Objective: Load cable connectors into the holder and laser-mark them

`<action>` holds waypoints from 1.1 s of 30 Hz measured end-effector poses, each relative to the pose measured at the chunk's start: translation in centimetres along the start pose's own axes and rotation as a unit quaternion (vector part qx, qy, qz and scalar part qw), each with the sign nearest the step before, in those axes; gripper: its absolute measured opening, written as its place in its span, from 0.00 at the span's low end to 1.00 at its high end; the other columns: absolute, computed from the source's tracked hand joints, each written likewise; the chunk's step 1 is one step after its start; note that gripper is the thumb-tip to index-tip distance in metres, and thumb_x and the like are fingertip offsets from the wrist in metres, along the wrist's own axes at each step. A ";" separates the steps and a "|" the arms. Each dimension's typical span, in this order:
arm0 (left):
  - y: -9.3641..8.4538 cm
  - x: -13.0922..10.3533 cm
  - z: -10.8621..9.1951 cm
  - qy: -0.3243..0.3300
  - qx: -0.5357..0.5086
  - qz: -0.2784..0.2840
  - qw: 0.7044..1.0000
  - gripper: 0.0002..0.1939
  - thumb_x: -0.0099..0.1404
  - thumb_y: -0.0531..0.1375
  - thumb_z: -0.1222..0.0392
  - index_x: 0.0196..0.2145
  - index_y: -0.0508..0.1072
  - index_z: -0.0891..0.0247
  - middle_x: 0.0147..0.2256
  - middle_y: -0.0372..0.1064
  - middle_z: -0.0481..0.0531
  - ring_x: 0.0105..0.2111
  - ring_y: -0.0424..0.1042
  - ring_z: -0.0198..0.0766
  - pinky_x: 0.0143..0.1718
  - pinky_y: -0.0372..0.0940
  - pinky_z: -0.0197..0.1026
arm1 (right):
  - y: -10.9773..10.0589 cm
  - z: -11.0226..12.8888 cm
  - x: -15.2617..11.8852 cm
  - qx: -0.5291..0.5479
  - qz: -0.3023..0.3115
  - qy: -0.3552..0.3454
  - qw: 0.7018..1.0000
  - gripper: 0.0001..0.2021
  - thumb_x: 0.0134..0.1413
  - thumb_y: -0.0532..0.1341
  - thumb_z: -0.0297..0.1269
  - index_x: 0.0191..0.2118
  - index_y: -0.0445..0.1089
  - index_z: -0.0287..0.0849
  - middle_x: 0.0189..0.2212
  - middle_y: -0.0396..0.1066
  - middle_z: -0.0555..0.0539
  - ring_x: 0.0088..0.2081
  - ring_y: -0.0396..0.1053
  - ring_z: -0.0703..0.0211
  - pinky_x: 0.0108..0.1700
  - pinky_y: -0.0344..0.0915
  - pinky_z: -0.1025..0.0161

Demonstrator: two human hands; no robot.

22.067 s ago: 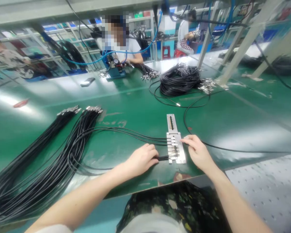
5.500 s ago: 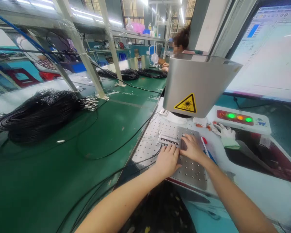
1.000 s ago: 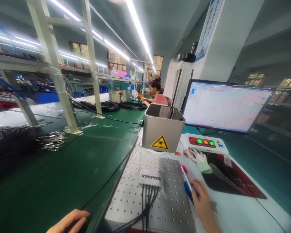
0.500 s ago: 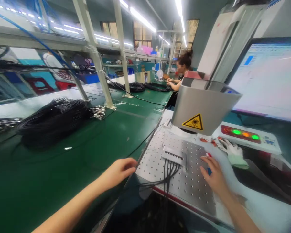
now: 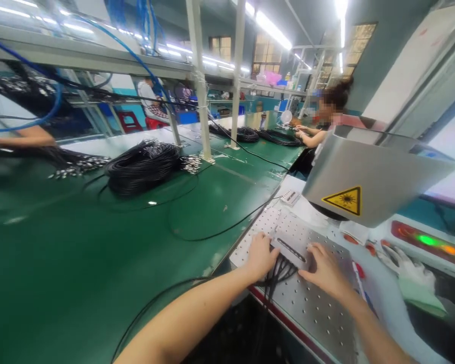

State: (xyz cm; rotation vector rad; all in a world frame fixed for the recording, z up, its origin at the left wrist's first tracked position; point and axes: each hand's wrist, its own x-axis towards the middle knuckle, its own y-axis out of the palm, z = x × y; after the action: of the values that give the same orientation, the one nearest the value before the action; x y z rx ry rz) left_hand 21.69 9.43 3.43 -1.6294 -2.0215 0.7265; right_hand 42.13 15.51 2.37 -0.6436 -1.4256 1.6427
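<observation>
A flat metal fixture (image 5: 290, 248) with a dark slot lies on the perforated metal plate (image 5: 322, 308). Several black cables (image 5: 276, 283) run out of its near side and hang over the plate's edge. My left hand (image 5: 261, 257) grips the fixture's left end, thumb near the cables. On the right end, my right hand (image 5: 321, 268) has its thumb and fingers round the corner. Above and behind stands the grey machine head (image 5: 375, 177) with a yellow warning triangle.
Coiled black cables (image 5: 142, 169) lie on the green table (image 5: 79, 253). A second small metal block (image 5: 290, 197) sits at the plate's far edge. To the right are a glove (image 5: 417, 278), a pen (image 5: 359, 280) and a panel with lights (image 5: 432, 240). Other people sit at the tables.
Both hands have moved in from either side of the fixture and closed on its ends. The view has turned left, bringing a co-worker's arm in at the far left.
</observation>
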 end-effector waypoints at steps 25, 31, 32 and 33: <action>-19.6 -21.6 14.3 0.186 0.484 -0.165 0.839 0.09 0.65 0.51 0.64 0.42 0.66 0.63 0.50 0.63 0.59 0.48 0.63 0.47 0.44 0.61 0.47 | 5.6 31.1 2.5 0.198 -0.096 -0.542 0.811 0.16 0.52 0.57 0.33 0.48 0.63 0.40 0.46 0.61 0.38 0.50 0.60 0.48 0.50 0.61 0.47; -19.5 -22.3 12.8 0.151 0.429 -0.104 0.884 0.10 0.64 0.51 0.58 0.35 0.68 0.67 0.37 0.66 0.56 0.42 0.62 0.45 0.46 0.56 0.50 | 6.2 31.8 2.9 0.145 -0.066 -0.600 0.784 0.05 0.55 0.56 0.30 0.37 0.67 0.41 0.39 0.68 0.43 0.45 0.64 0.52 0.50 0.60 0.47; -19.4 -22.4 12.7 0.153 0.429 -0.100 0.885 0.09 0.64 0.51 0.60 0.33 0.68 0.67 0.35 0.65 0.55 0.40 0.63 0.43 0.45 0.57 0.49 | 6.3 31.9 3.0 0.136 -0.068 -0.607 0.780 0.05 0.55 0.55 0.29 0.37 0.67 0.42 0.39 0.69 0.43 0.46 0.64 0.53 0.50 0.60 0.47; -19.2 -22.4 12.7 0.152 0.430 -0.102 0.884 0.08 0.64 0.51 0.62 0.31 0.68 0.66 0.34 0.65 0.54 0.38 0.62 0.42 0.43 0.56 0.48 | 6.3 31.9 3.1 0.123 -0.067 -0.618 0.774 0.06 0.55 0.55 0.29 0.37 0.67 0.42 0.39 0.69 0.44 0.46 0.64 0.53 0.51 0.59 0.47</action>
State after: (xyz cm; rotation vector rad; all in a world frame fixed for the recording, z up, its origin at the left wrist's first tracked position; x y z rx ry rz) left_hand 3.95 -17.30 5.81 -0.9136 -1.3064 1.0133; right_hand 12.74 1.29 3.78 0.9038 -1.9420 2.1552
